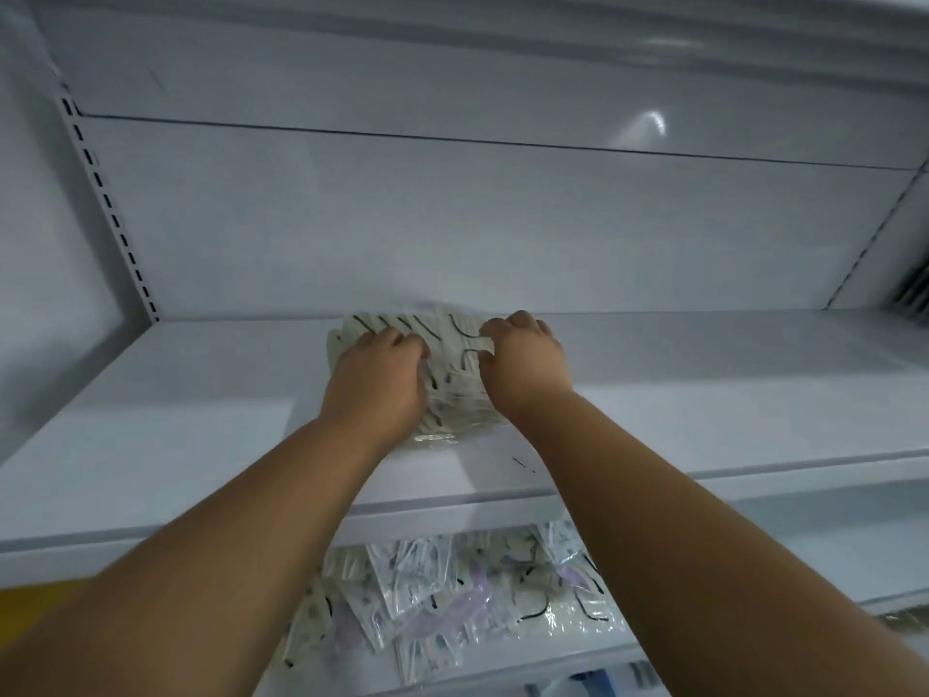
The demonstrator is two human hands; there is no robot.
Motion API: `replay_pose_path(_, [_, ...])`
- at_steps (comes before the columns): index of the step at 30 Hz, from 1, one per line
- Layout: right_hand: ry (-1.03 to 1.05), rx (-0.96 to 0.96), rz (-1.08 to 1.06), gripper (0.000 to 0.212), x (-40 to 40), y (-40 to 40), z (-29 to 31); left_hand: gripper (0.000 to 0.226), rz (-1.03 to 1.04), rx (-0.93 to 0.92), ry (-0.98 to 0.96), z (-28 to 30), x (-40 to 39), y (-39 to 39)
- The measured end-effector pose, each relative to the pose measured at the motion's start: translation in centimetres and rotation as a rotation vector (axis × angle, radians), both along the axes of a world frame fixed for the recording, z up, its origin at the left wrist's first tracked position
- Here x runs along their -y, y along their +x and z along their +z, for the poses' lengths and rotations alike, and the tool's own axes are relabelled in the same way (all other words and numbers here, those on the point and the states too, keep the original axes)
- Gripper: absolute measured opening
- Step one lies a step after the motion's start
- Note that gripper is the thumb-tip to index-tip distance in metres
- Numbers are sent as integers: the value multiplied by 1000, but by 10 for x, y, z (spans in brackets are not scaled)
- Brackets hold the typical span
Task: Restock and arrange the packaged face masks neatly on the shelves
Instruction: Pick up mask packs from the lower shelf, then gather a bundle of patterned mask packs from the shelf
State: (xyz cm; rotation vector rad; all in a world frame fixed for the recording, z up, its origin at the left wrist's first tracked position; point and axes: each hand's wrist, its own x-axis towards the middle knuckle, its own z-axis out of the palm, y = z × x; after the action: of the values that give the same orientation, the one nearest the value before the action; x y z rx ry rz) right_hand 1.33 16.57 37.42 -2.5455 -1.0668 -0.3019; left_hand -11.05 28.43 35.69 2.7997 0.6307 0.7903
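A stack of packaged face masks, pale with black ear loops in clear wrap, lies on the white upper shelf near its middle. My left hand grips the stack's left side with curled fingers. On the stack's right side my right hand is closed the same way. Both hands cover much of the stack. On the lower shelf beneath lies a loose, untidy pile of masks in clear bags, some with purple loops.
The white back panel rises behind the upper shelf, with slotted uprights at the left and the right. Another shelf's underside hangs overhead. A yellow patch shows at the lower left edge.
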Motion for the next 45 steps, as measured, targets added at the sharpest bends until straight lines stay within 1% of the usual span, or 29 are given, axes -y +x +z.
replay_pose_path(3, [91, -6, 43, 33, 31, -11, 6, 26, -16, 106, -30, 3, 43, -14])
replay_pose_path(6, [156, 3, 93, 35, 74, -19, 6, 25, -23, 165, -70, -2, 97, -25])
replay_pose_path(12, [274, -19, 179, 33, 197, -27, -6, 26, 10, 231, -126, -28, 224, -27])
replay_pose_path(14, [293, -66, 196, 30, 243, -28, -16, 25, -4, 229, -156, -43, 271, -28])
replay_pose_path(16, [309, -90, 194, 28, 281, -29, -29, 25, -26, 188, -181, -58, 309, -29])
replay_pose_path(19, [322, -157, 189, 25, 318, -31, -48, 26, -35, 112, -217, -76, 344, -30])
replay_pose_path(23, [337, -221, 177, 21, 339, -28, -72, 25, -34, 49, -245, -98, 356, -29])
replay_pose_path(26, [330, -318, 122, 17, 346, -19, -103, 26, 1, -7, -329, -127, 349, -22])
replay_pose_path(31, [202, -439, 20, 19, 341, 6, -175, 25, -18, -111, -439, -187, 328, 11])
replay_pose_path(34, [183, -494, 11, 21, 330, 24, -221, 26, -31, -169, -473, -226, 320, 36])
replay_pose_path(37, [182, -552, 16, 24, 320, 45, -266, 26, -25, -164, -511, -265, 318, 58])
replay_pose_path(41, [174, -567, -12, 23, 307, 86, -322, 26, 19, -171, -560, -311, 314, 91])
replay_pose_path(45, [115, -563, -55, 27, 296, 140, -375, 28, 124, -200, -638, -344, 313, 131])
